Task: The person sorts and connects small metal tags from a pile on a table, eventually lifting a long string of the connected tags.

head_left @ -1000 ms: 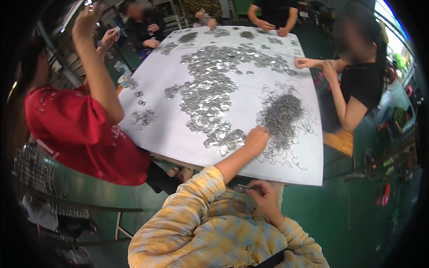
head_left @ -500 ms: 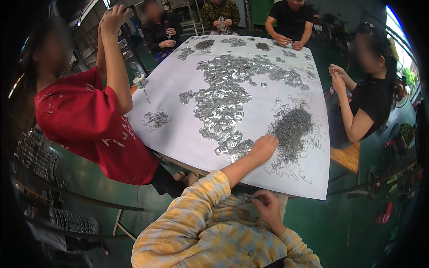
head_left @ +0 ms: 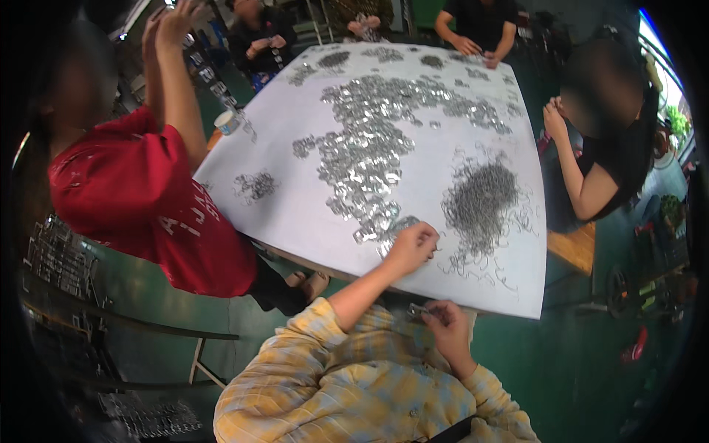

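My left hand [head_left: 413,248] is over the near part of the white table, between the silver pieces and the wire hooks. Its fingers are pinched together; whatever they hold is too small to make out. Off the table's near edge, my right hand [head_left: 447,325] grips a small shiny metal piece [head_left: 416,309] between thumb and fingers. A long heap of flat silver metal pieces [head_left: 362,159] runs down the middle of the table. To its right lies a tangled pile of thin grey wire hooks [head_left: 481,199].
A smaller bunch of hooks [head_left: 255,187] and a white cup [head_left: 226,122] are on the left side of the table [head_left: 288,214]. A person in a red shirt [head_left: 140,214] stands at left, arms raised. Other people work around the far and right sides. A wooden bench [head_left: 572,247] is at right.
My left hand has drawn back leftward and nearer from the hook pile, fingers now pinched. My right hand keeps its metal piece, shifted slightly. The view has tilted a little.
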`<control>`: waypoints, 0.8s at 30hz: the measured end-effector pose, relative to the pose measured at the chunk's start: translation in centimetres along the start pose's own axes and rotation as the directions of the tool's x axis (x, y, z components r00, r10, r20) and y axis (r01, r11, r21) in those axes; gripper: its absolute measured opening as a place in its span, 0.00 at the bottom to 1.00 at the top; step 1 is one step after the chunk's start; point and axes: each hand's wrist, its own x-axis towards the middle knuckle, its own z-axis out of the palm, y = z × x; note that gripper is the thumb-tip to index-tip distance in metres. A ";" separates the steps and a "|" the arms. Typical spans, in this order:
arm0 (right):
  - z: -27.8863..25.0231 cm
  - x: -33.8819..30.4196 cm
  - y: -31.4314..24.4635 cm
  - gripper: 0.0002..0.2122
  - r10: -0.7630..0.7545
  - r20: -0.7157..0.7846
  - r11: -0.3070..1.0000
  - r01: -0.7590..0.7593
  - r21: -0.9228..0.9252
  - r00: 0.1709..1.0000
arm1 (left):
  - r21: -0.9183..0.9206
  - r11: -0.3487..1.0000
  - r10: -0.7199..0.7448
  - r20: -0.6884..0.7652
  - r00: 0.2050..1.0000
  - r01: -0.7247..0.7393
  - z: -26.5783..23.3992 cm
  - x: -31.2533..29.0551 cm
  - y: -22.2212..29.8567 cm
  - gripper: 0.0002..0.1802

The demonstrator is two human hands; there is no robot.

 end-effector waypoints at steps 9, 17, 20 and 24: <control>0.4 0.9 -0.3 0.05 -0.041 -0.095 0.999 0.039 -0.024 0.995 | -0.382 0.921 -0.027 0.148 0.989 0.082 -3.0 -7.3 1.7 0.03; 0.1 0.8 -0.8 0.04 -0.036 -0.116 0.999 0.037 0.006 0.993 | -0.236 0.970 0.103 0.193 0.976 -0.056 -1.6 -9.8 1.5 0.03; 0.1 0.7 -0.4 0.04 -0.023 -0.110 0.999 0.026 0.026 0.994 | -0.177 0.978 0.139 0.145 0.980 -0.113 -0.5 -10.3 0.7 0.03; 0.3 0.7 0.0 0.05 -0.024 -0.082 0.998 0.029 0.059 0.996 | -0.182 0.981 0.083 0.072 0.994 -0.069 0.0 -10.7 0.1 0.03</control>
